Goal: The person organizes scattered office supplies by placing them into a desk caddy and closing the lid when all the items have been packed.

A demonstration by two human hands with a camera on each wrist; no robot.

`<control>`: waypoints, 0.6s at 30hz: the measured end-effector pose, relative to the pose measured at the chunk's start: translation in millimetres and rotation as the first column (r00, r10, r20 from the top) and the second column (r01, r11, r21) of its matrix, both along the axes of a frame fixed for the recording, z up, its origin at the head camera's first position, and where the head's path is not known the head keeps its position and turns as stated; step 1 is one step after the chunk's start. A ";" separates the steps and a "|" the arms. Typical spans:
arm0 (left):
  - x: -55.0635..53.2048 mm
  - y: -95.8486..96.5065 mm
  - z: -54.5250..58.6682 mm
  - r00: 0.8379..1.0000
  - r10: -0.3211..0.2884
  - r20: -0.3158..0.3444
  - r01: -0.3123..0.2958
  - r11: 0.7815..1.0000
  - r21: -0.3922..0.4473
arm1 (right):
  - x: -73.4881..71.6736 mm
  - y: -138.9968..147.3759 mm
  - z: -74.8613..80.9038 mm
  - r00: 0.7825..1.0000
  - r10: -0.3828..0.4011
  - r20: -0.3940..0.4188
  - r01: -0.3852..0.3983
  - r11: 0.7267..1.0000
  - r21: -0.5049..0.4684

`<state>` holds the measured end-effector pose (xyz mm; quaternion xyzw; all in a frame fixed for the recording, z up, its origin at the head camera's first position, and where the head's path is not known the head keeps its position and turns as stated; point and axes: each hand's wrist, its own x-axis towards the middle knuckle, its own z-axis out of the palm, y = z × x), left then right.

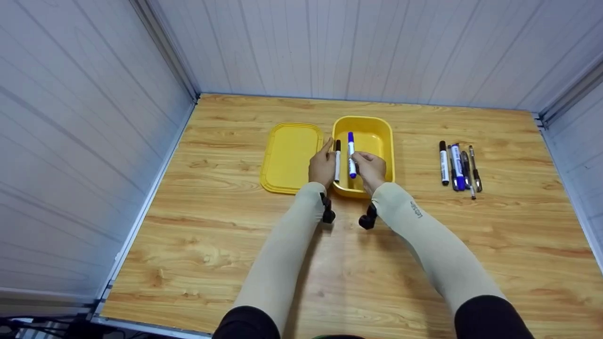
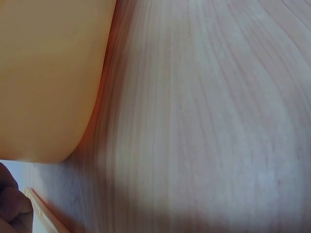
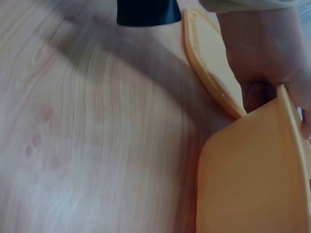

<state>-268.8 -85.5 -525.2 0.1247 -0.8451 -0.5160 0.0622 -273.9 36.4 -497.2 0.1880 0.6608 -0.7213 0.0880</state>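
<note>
At the left side of the yellow box [image 1: 393, 162], my left hand [image 1: 321, 167] grips the wall, with curled fingers [image 3: 255, 94] outside it in the right wrist view. A white marker with a black cap [image 1: 338, 162] stands lengthwise along the inside of that wall, right beside this hand. My right hand [image 1: 370, 168] pinches a white marker with blue ends [image 1: 351, 155] over the box, blue cap pointing away from me. The marker overlaps the box floor in the head view. In the left wrist view only a few fingers [image 2: 14, 206] show, below the box wall [image 2: 43, 82].
Left of the box lies its flat yellow lid [image 1: 289, 155], partly behind my left hand. Several pens and markers [image 1: 458, 167] lie side by side on the wooden table [image 1: 212, 226] at the right. White panels [image 1: 306, 47] enclose the table at the back and sides.
</note>
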 end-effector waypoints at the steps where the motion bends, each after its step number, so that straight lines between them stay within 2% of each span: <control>1: -0.2 0.1 -0.1 1.000 0.000 0.001 0.000 1.000 -0.003 | -0.6 -0.3 -1.6 1.000 -0.001 -0.002 0.001 1.000 0.008; 8: -0.3 0.3 0.7 1.000 0.003 0.018 -0.004 1.000 0.011 | -3.9 -3.2 -7.5 0.999 0.028 -0.017 -0.026 0.992 0.127; 18: 1.5 0.1 -0.3 1.000 -0.007 0.025 0.006 1.000 0.028 | -10.8 -6.5 -14.5 0.996 0.072 0.048 -0.081 0.975 0.206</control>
